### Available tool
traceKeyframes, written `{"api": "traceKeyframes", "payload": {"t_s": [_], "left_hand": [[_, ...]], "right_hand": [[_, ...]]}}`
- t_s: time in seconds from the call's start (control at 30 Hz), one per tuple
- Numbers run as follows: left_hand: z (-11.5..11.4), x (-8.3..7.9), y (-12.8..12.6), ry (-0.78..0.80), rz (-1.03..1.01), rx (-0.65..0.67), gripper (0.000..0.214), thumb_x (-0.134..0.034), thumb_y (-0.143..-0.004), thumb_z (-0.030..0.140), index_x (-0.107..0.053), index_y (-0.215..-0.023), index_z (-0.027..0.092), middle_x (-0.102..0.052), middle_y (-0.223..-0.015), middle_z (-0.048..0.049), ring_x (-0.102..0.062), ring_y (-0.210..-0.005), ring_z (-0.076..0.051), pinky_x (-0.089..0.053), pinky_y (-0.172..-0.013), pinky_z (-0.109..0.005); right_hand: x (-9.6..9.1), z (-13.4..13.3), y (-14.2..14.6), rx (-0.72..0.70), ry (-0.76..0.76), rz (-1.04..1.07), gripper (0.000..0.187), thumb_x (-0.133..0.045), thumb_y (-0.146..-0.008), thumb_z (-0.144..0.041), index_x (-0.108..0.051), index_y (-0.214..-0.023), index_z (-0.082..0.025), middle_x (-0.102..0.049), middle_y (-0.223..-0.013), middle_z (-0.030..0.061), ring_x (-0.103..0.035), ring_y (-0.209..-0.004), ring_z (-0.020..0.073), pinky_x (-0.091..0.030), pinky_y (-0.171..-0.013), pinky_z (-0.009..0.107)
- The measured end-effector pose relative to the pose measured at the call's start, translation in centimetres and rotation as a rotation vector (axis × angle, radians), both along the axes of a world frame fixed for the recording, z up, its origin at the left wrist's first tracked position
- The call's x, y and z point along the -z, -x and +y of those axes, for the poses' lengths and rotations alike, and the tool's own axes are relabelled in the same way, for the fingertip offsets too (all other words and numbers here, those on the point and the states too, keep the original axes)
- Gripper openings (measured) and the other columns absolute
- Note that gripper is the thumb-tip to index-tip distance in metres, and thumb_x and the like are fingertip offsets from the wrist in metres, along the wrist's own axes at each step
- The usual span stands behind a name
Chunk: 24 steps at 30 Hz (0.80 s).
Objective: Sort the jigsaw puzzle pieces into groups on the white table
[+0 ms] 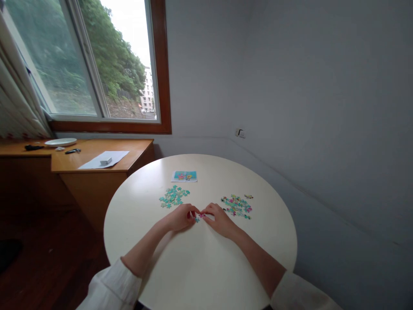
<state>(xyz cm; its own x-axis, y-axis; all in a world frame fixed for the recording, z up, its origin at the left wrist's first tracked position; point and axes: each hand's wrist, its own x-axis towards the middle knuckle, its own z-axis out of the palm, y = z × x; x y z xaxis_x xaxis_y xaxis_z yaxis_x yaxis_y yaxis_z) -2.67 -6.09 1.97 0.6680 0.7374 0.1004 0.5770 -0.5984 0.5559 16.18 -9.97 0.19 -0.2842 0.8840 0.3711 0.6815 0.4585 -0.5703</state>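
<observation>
On the round white table my left hand and my right hand meet fingertip to fingertip near the middle. Both are pinched on small jigsaw pieces held between them, teal and pink. A loose heap of mostly teal puzzle pieces lies just beyond my left hand. A second heap of mixed pink and teal pieces lies beside my right hand. Farther back lies a small picture card showing the puzzle image.
A wooden desk stands left of the table under a window, carrying a white plate, a sheet of paper and small dark items. Grey walls close in on the right. Dark wooden floor lies at the left.
</observation>
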Motion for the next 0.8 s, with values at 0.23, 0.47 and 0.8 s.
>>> {"api": "traceKeyframes", "payload": {"t_s": [0.23,0.47,0.8], "left_hand": [[0.05,0.05,0.09,0.034,-0.005,0.010,0.031,-0.055,-0.067,0.017,-0.066,-0.097,0.018,-0.062,-0.080,-0.0023,-0.054,-0.065,-0.011,-0.042,-0.062,-0.020],[0.27,0.21,0.05,0.036,0.010,0.015,0.031,-0.056,-0.067,0.019,-0.067,-0.096,0.019,-0.062,-0.080,-0.0012,-0.053,-0.065,-0.011,-0.042,-0.062,-0.020],[0.13,0.17,-0.08,0.021,0.023,0.014,0.031,-0.056,-0.068,0.018,-0.067,-0.096,0.019,-0.061,-0.079,-0.0013,-0.053,-0.065,-0.011,-0.042,-0.063,-0.020]], "right_hand": [[0.15,0.03,-0.14,-0.014,-0.017,0.006,0.017,-0.059,-0.078,-0.016,-0.069,-0.090,-0.021,-0.060,-0.085,0.0040,-0.053,-0.084,0.0159,-0.041,-0.079,0.030],[0.07,-0.02,-0.02,-0.008,-0.011,-0.006,0.015,-0.058,-0.078,-0.017,-0.068,-0.090,-0.020,-0.060,-0.084,0.0046,-0.053,-0.083,0.0163,-0.041,-0.078,0.030],[-0.53,-0.34,0.22,0.009,0.014,-0.013,0.017,-0.057,-0.078,-0.013,-0.068,-0.088,-0.020,-0.061,-0.085,0.0043,-0.054,-0.085,0.0166,-0.040,-0.080,0.031]]}}
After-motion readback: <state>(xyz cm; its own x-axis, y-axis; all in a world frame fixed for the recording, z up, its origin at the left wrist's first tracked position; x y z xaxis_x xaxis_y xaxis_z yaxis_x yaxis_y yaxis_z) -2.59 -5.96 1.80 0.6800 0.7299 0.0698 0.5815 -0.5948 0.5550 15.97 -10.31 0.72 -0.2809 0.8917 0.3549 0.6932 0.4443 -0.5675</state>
